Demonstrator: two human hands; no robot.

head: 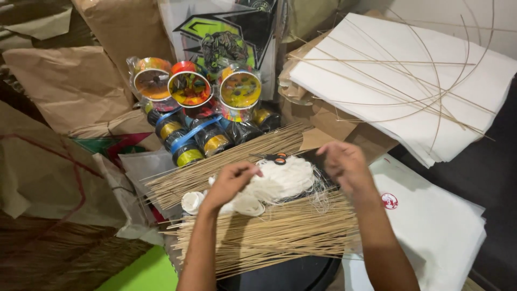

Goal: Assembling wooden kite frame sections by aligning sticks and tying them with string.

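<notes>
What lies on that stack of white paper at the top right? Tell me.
Thin bamboo sticks lie loose across the white paper stack, some straight, some bowed into arcs. Brown paper pokes out beneath; whatever else is under stays covered.

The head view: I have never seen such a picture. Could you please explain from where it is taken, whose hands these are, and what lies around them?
The camera sits on a person's head and looks down, so the two bare arms are that person's own. The left hand and the right hand are both at a heap of white thread; whether either has a firm grip on it cannot be told. Thin sticks lie in bundles before and behind the thread. Small scissors rest beside it. Behind stand colourful spools in clear wrap. At the right lie stacks of white paper with long curved sticks on top; brown paper lies at the left.
</notes>
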